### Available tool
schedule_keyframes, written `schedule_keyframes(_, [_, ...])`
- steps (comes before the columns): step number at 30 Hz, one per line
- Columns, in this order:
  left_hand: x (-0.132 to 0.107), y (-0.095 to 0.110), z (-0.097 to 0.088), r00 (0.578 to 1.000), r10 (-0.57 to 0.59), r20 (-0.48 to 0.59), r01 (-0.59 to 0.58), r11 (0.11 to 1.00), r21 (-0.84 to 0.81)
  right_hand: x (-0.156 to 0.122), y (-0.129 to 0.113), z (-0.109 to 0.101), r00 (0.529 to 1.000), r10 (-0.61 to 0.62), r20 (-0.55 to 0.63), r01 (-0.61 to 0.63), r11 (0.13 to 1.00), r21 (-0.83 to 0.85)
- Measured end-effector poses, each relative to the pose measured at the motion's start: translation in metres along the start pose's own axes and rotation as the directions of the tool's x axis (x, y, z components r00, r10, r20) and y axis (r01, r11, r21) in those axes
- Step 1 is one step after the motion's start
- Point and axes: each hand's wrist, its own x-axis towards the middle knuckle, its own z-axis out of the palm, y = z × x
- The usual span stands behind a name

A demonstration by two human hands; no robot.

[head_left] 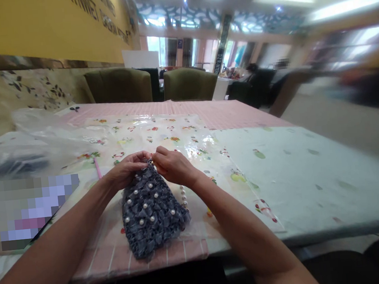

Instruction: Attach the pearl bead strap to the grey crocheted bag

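A dark grey crocheted bag (pixel 151 212) dotted with white pearl beads hangs or rests at the table's near edge, its narrow end up. My left hand (pixel 132 167) pinches the top corner of this bag from the left. Close against it, my right hand (pixel 173 165) is closed at the same corner, where a small metal fitting (pixel 150 162) shows between the fingers. What exactly the right fingertips grip is hidden. A pearl bead strap (pixel 183 196) hangs down to the right of the bag, below the right wrist.
Patterned covers (pixel 255 162) lie over the table. At left are clear plastic bags (pixel 51 133), a pink stick-like tool (pixel 97 168) and a blurred-out flat item (pixel 38 210). Small black scissors (pixel 74 109) lie farther back. Green armchairs (pixel 190 84) stand beyond; people sit at the far right.
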Motion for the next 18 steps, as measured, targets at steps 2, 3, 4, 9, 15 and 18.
schedule_keyframes(2, [0.0005, -0.0001, 0.0014, 1.000, 0.008, 0.001, -0.008, 1.000, -0.011, 0.0002, -0.0006, -0.0030, 1.000, -0.017, 0.024, 0.018, 1.000, -0.021])
schedule_keyframes(3, [0.0005, 0.0002, 0.0022, 1.000, 0.013, 0.004, -0.013, 1.000, -0.021, 0.0003, -0.0006, -0.0041, 0.999, -0.022, 0.031, 0.023, 0.999, -0.027])
schedule_keyframes(4, [0.0004, 0.0005, 0.0029, 1.000, 0.017, 0.010, -0.016, 0.999, -0.031, 0.0004, -0.0003, -0.0048, 0.999, -0.023, 0.033, 0.024, 0.999, -0.030])
schedule_keyframes(9, [-0.0006, 0.0020, 0.0040, 0.999, 0.018, 0.031, -0.016, 0.997, -0.072, 0.0002, 0.0009, -0.0061, 0.999, -0.034, 0.012, 0.034, 0.999, -0.004])
schedule_keyframes(15, [0.0008, -0.0005, 0.0002, 1.000, -0.009, 0.013, 0.009, 0.999, -0.044, -0.0001, -0.0005, -0.0069, 0.999, -0.039, 0.021, 0.039, 0.999, -0.016])
schedule_keyframes(18, [0.0013, -0.0007, -0.0002, 1.000, -0.018, -0.022, 0.017, 1.000, -0.014, 0.0004, 0.0001, -0.0063, 0.999, -0.021, 0.032, 0.023, 0.999, -0.042])
